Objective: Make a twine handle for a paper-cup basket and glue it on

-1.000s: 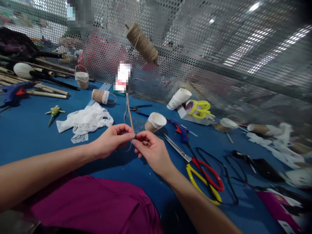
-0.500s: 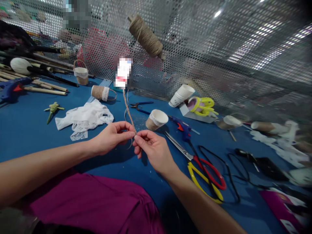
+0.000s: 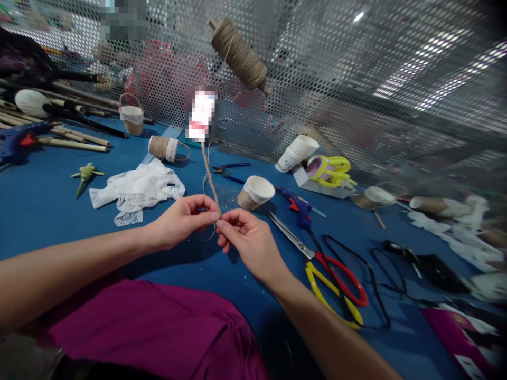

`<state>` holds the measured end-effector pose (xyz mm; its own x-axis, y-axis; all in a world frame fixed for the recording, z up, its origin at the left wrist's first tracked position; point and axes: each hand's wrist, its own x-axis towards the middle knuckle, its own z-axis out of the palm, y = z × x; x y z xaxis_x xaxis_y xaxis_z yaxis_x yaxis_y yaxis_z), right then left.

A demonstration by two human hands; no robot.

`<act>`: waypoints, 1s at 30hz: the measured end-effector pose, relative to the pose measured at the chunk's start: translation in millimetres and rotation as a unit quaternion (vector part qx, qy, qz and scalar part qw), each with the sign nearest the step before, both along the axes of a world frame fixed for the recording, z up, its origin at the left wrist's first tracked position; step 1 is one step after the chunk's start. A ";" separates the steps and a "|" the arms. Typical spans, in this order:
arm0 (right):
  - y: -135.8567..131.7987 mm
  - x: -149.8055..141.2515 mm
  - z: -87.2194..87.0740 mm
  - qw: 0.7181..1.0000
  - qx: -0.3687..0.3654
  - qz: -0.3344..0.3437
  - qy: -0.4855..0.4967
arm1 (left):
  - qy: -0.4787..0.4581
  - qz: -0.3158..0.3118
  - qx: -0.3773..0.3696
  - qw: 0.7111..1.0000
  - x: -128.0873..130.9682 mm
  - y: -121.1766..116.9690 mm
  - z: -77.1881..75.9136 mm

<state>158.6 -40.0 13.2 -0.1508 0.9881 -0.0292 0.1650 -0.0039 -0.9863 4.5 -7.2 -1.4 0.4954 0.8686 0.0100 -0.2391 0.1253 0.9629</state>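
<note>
A braided length of brown twine [image 3: 209,177] runs from beneath the blurred phone-like screen toward me. Its near end is pinched between the thumb and fingers of my left hand [image 3: 190,220]. My right hand [image 3: 247,237] grips the same end, fingertips almost touching those of the left. A thin loose strand hangs beside the braid. Just beyond my right hand stands a small paper cup [image 3: 253,194] wrapped in twine with a lace rim. Large scissors [image 3: 304,250] with red and yellow handles lie to the right of that hand.
White lace [image 3: 138,190] is heaped left of my hands. Pliers [image 3: 229,170], a blue glue gun [image 3: 299,207] with its black cord, and stacked paper cups [image 3: 297,153] lie beyond. A twine spool [image 3: 240,55] hangs on the perforated metal screen. Two small twine baskets stand at the back left.
Both hands keep their pinch on the twine end with hardly any movement. The whole view has shifted very slightly.
</note>
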 end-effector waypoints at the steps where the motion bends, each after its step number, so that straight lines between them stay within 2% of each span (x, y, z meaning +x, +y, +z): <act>1: -0.3 0.0 0.4 1.000 0.016 -0.009 -0.021 | 0.008 0.006 0.002 1.000 0.2 -0.4 0.5; 4: 0.0 1.0 -0.3 0.999 0.026 -0.007 -0.028 | 0.027 0.016 0.008 0.999 0.2 -1.8 2.4; 8: 2.5 2.8 -3.2 0.995 -0.043 0.028 0.085 | 0.020 0.002 0.006 1.000 -1.2 -2.2 4.3; 12: 4.0 3.3 -2.1 0.974 -0.108 0.069 0.190 | -0.021 -0.019 -0.021 0.999 -2.4 -1.2 5.3; 17: 4.0 4.6 0.9 0.946 -0.163 0.110 0.259 | -0.058 -0.055 -0.073 0.994 -3.0 -0.3 8.0; 26: 5.3 7.0 0.2 0.913 -0.226 0.159 0.300 | -0.067 -0.094 -0.071 0.991 -4.8 2.3 5.3; 28: 4.7 6.7 0.5 0.914 -0.231 0.163 0.291 | -0.061 -0.096 -0.055 0.992 -5.3 2.9 4.6; 30: 4.1 5.6 0.6 0.931 -0.212 0.144 0.259 | -0.046 -0.088 -0.040 0.994 -5.5 3.3 4.5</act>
